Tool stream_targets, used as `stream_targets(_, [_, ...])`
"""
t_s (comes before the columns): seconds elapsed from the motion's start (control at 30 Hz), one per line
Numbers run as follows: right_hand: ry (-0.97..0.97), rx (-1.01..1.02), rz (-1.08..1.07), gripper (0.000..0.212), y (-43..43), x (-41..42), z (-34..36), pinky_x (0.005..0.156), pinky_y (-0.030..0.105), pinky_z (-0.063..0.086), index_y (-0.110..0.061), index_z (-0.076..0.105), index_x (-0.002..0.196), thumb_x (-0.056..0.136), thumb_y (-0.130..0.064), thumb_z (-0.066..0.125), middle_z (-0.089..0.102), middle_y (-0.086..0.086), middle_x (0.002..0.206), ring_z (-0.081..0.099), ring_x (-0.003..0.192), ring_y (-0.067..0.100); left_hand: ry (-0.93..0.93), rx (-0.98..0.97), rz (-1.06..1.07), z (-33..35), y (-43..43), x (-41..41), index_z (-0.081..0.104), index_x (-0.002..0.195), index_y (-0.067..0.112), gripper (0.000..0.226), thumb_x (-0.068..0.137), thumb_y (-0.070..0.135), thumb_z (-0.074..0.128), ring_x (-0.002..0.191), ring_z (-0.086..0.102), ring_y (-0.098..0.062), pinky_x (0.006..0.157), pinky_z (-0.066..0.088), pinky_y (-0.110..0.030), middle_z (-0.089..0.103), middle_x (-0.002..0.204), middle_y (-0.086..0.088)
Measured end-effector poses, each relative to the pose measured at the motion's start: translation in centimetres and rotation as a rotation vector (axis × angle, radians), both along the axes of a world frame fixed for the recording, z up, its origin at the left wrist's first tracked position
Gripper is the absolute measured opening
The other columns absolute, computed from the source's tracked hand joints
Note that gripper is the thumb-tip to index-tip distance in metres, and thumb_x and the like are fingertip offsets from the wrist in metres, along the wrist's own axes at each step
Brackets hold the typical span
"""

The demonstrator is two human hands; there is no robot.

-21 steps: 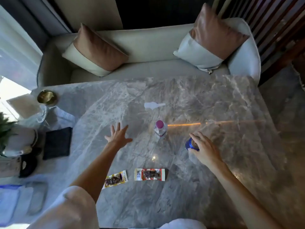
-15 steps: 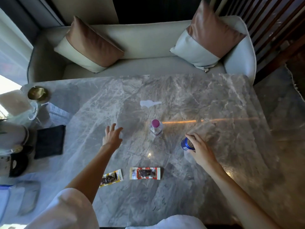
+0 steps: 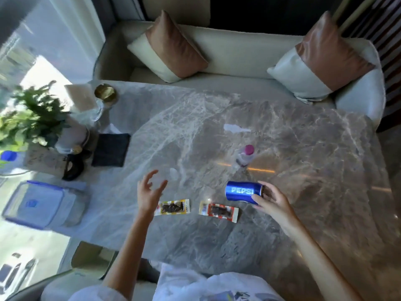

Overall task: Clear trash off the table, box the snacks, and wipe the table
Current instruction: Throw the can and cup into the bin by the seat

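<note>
My right hand [image 3: 272, 202] grips a blue Pepsi can [image 3: 242, 190] by its top, lifted and tipped on its side above the marble table [image 3: 303, 170]. Spread open and empty, my left hand [image 3: 149, 190] hovers over the table left of the can. Two snack packets lie near the front edge: a yellow-edged one [image 3: 173, 207] just right of my left wrist and a red-edged one [image 3: 219, 211] below the can. A small clear bottle with a pink cap [image 3: 245, 155] stands behind the can. A white scrap [image 3: 235, 128] lies farther back.
At the table's left edge sit a clear blue-rimmed storage box [image 3: 43, 205], a dark folded cloth [image 3: 111, 149], a black object [image 3: 72, 168], a potted plant [image 3: 30, 118], a gold dish [image 3: 105, 93] and a plastic bag. A sofa with two cushions runs along the far side.
My right hand has lifted the can off the table and tipped it sideways. My left hand drew back toward me, fingers curled. The camera swung left, bringing the storage box and plant into view.
</note>
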State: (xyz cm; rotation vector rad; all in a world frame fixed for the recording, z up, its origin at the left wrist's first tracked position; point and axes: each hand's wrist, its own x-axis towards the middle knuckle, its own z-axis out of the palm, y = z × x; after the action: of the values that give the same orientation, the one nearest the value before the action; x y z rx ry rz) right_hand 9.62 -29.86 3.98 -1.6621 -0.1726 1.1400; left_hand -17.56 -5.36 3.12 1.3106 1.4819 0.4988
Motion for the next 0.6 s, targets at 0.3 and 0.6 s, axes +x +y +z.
stream_targets(0.3, [0.251, 0.107, 0.196, 0.046, 11.8, -19.8, 4.9, 0.083, 0.033, 0.058, -0.003, 0.048, 0.135, 0.091, 0.0, 0.061, 0.056, 0.017, 0.138, 0.061, 0.113, 0.035, -0.525, -0.33, 0.549, 2.7, -4.5, -23.8, 0.054, 0.128, 0.024, 0.04, 0.093, 0.005, 0.055, 0.099, 0.062, -0.02, 0.074, 0.063, -0.042, 0.061, 0.117, -0.002])
stream_targets(0.6, [0.368, 0.112, 0.629, 0.046, 21.7, -43.6, 5.0, 0.084, 0.036, 0.06, -0.006, 0.049, 0.133, 0.089, -0.004, 0.063, 0.061, 0.022, 0.13, 0.066, 0.102, 0.039, -0.776, -0.256, 0.941, 6.2, -8.9, -46.3, 0.054, 0.118, 0.018, 0.03, 0.09, 0.01, 0.062, 0.093, 0.07, -0.024, 0.085, 0.055, -0.047, 0.074, 0.104, -0.005])
